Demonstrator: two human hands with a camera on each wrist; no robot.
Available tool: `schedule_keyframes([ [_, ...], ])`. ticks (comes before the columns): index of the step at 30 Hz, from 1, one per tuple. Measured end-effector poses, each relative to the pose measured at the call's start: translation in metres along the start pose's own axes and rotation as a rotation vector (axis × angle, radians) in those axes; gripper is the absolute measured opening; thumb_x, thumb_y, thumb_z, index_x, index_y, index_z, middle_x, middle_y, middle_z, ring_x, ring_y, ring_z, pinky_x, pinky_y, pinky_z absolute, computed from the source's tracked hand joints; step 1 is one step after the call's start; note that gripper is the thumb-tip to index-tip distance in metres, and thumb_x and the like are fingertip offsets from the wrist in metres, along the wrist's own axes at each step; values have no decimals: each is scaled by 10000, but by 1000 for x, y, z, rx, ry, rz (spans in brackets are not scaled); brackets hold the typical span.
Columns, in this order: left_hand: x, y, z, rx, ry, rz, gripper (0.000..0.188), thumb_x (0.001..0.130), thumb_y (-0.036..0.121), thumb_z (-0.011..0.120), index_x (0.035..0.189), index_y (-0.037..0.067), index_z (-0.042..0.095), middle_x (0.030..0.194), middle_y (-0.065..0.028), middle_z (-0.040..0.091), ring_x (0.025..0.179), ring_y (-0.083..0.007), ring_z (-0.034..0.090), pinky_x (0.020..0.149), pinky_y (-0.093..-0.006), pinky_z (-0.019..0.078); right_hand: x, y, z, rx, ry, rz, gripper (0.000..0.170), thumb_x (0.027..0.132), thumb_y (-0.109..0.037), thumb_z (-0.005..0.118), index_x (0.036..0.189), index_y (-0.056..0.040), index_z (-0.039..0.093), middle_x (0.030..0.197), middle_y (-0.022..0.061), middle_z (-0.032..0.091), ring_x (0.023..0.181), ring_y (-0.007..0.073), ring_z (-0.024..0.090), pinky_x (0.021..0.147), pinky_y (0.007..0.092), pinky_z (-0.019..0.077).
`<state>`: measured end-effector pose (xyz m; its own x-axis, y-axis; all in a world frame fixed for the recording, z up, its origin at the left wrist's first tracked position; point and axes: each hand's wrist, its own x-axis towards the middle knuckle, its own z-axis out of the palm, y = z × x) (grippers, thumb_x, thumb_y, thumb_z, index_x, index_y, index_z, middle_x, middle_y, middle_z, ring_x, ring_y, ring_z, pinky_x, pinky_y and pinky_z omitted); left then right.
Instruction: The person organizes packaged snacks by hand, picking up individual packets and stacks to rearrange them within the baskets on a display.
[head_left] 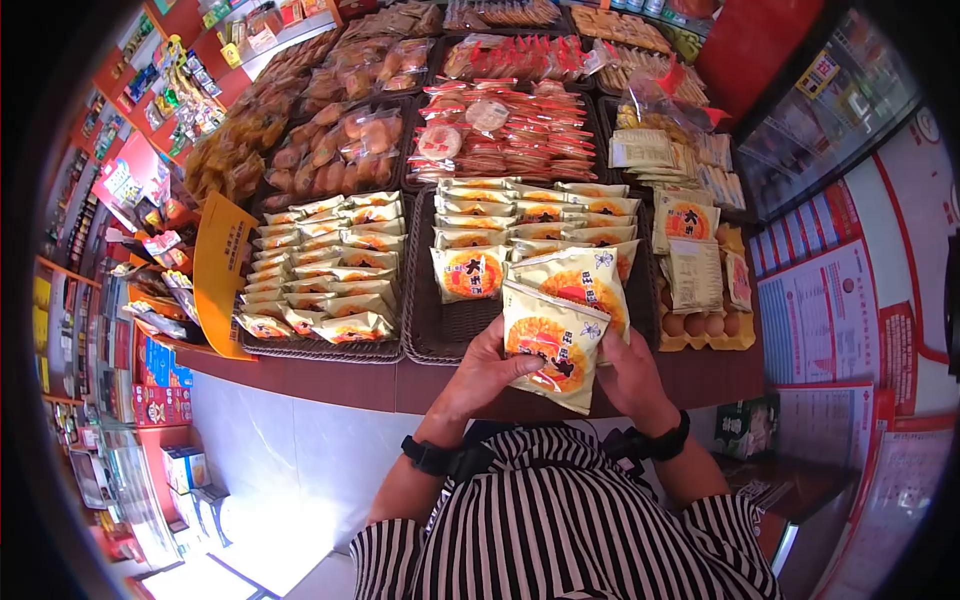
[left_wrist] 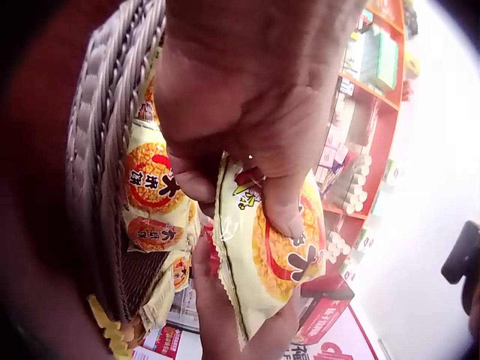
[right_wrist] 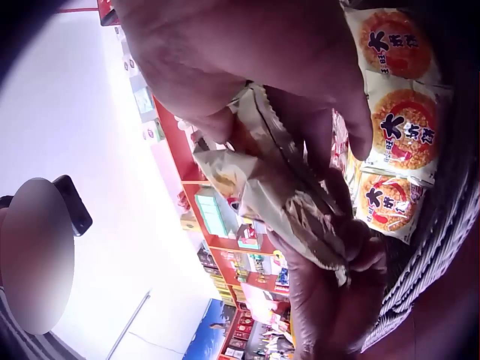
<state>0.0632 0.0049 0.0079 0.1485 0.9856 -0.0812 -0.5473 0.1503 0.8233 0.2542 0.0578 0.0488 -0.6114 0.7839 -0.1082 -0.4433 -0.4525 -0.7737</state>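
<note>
Over the near edge of a brown woven basket [head_left: 450, 335], a cream rice cracker packet [head_left: 553, 345] with an orange cracker print is held up in front of the body. My left hand [head_left: 483, 372] grips its left side, thumb pressed across the printed front. A second rice cracker packet [head_left: 590, 282] overlaps behind it. At the right edge of the packets, my right hand [head_left: 637, 382] holds on with curled fingers. In the right wrist view, crinkled packet backs [right_wrist: 259, 195] lie between that hand and the left hand [right_wrist: 330, 292]. More packets [head_left: 468, 272] stand in rows inside the basket.
Left of it, another basket [head_left: 330, 348] holds rows of similar packets. Stacked eggs [head_left: 705, 325] and packs sit at the right. Behind are trays of red-wrapped snacks [head_left: 510, 135] and bagged bread [head_left: 340, 150]. A yellow cardboard sign [head_left: 218, 270] stands at the left.
</note>
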Motion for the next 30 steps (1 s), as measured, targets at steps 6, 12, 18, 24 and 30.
schedule_keyframes([
  [6,-31,5,-31,-50,87,173,476,779,48,704,1213,44,510,1119,-46,615,1030,-131,571,916,-314,460,14,-2,11,-344,38,-29,359,941,-175,508,1234,29,476,1142,61,581,1026,100,536,902,266,419],
  [12,-57,21,-51,-59,112,174,456,781,80,710,1201,33,540,1124,-54,619,1012,-124,573,910,-312,462,15,-2,21,-648,-44,70,280,909,-148,538,1120,36,551,1003,68,640,876,87,580,783,255,462],
  [18,-85,33,-64,193,17,9,367,774,81,715,1116,7,604,1044,-48,653,946,-108,590,857,-287,477,15,16,38,-1008,-331,134,250,830,-143,605,1031,7,602,846,124,666,755,150,634,693,280,479],
  [24,-110,24,-80,102,119,126,335,752,23,714,1076,29,630,1010,-60,666,931,-124,609,853,-293,488,17,18,44,-1097,-318,98,191,835,-122,598,966,17,616,777,100,650,699,131,621,636,271,470],
  [30,-110,28,-87,45,137,142,379,753,-3,698,1119,50,616,1202,-119,575,1049,-163,575,891,-320,486,31,12,46,-916,-115,-34,122,861,-19,523,945,25,601,684,44,608,563,80,587,522,224,441],
])
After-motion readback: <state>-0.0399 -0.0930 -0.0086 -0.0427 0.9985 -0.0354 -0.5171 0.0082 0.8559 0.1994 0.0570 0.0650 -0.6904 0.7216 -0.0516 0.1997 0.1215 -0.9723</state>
